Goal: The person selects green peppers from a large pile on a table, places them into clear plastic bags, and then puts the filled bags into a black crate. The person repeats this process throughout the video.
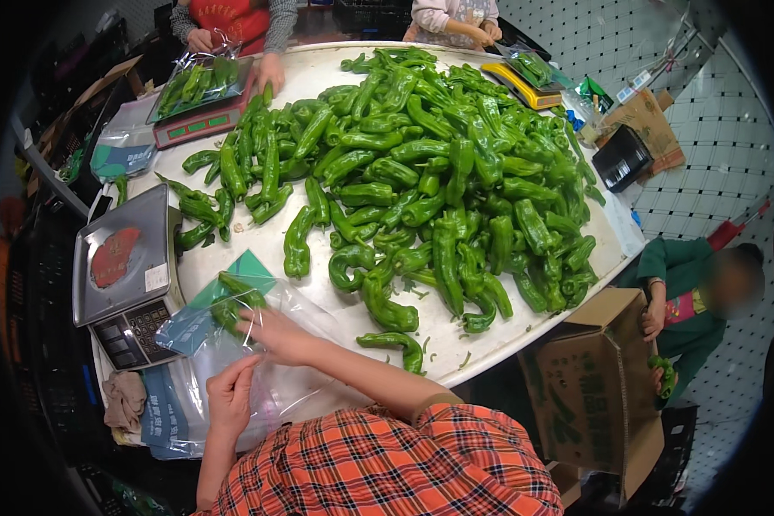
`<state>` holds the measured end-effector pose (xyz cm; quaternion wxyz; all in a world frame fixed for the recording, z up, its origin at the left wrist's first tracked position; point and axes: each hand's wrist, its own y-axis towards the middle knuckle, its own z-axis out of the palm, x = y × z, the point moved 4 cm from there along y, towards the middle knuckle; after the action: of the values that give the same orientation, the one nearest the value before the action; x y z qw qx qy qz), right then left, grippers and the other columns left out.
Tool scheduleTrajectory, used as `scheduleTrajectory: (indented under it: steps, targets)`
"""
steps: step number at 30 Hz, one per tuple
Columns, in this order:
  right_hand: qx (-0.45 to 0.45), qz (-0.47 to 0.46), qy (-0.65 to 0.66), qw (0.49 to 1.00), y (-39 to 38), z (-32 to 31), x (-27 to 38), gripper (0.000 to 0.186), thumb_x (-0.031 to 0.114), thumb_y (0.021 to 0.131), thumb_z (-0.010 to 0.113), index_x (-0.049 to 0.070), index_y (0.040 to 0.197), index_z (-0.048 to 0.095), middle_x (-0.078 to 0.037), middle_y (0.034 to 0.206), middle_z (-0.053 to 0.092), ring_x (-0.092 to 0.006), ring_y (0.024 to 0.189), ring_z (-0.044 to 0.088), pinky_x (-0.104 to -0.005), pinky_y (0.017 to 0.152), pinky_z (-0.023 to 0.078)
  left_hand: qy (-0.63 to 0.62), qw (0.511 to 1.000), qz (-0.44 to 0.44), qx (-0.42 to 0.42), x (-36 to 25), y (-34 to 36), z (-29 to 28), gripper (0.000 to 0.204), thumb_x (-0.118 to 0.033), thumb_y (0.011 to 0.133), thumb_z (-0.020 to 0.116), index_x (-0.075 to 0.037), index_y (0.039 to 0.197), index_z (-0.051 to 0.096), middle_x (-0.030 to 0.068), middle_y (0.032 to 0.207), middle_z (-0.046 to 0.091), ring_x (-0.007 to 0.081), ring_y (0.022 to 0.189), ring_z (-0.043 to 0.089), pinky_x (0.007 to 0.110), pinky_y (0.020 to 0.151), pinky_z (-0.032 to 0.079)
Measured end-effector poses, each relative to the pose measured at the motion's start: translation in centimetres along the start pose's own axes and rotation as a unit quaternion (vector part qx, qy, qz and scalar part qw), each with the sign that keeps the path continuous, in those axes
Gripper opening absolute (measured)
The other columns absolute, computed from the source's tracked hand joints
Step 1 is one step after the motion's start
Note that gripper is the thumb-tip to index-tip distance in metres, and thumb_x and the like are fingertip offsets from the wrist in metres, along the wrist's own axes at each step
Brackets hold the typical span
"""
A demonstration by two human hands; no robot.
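My left hand (230, 397) pinches the edge of a clear plastic bag (297, 311) with a green and blue print, near the table's front left. My right hand (277, 335) reaches in at the bag's mouth, its fingers closed against a few green peppers (234, 301). Clear film partly covers those fingertips and peppers. Under my left hand lies a stack of flat printed bags (165, 413). Just beyond the bag, to the left, stands a silver digital scale (122, 249) with a reddish round mark on its pan.
A large heap of green peppers (439, 172) covers the white table (327, 322). A red scale (199, 125) carries a bagged portion beside one co-worker; a yellow scale (525, 86) stands at the far right. A cardboard box (585, 387) stands at the right, beside another person holding peppers.
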<state>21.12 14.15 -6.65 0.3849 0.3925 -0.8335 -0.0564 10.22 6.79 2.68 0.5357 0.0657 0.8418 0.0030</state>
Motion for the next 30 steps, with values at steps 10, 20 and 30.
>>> scheduleTrajectory:
  steps: [10, 20, 30]
  targets:
    - [-0.437, 0.383, -0.288, 0.761, -8.6, -32.7, -13.3, 0.047, 0.025, 0.074, 0.065, 0.003, 0.113, 0.050, -0.014, 0.107, 0.056, -0.0278, 0.094, 0.055, -0.0388, 0.080, 0.045, -0.024, 0.999, -0.024, -0.017, 1.5, -0.8, -0.2, 0.016, -0.002, 0.085, 0.052, 0.001, 0.097, 0.062, 0.0025, 0.069, 0.057, 0.0056, 0.060, 0.045, 0.020, 0.053, 0.035]
    - [-0.462, 0.284, -0.237, 0.806, -8.2, -33.7, -14.7, 0.048, 0.016, 0.072, 0.065, 0.002, 0.114, 0.047, -0.012, 0.100, 0.057, -0.0226, 0.082, 0.059, -0.0330, 0.070, 0.048, -0.029, 0.998, -0.059, -0.001, 1.8, -1.0, -0.5, 0.015, -0.003, 0.084, 0.053, 0.001, 0.095, 0.063, 0.0017, 0.065, 0.055, 0.0058, 0.057, 0.044, 0.021, 0.050, 0.035]
    - [-0.423, 0.179, 0.436, 0.774, -8.2, -25.9, -4.9, 0.046, 0.004, 0.074, 0.059, 0.010, 0.116, 0.042, -0.006, 0.100, 0.055, -0.0161, 0.083, 0.058, -0.0277, 0.054, 0.053, -0.029, 0.997, -0.060, 0.027, 1.1, -0.6, -0.1, 0.016, -0.004, 0.084, 0.053, 0.000, 0.096, 0.063, 0.0029, 0.064, 0.057, 0.0054, 0.054, 0.045, 0.021, 0.049, 0.036]
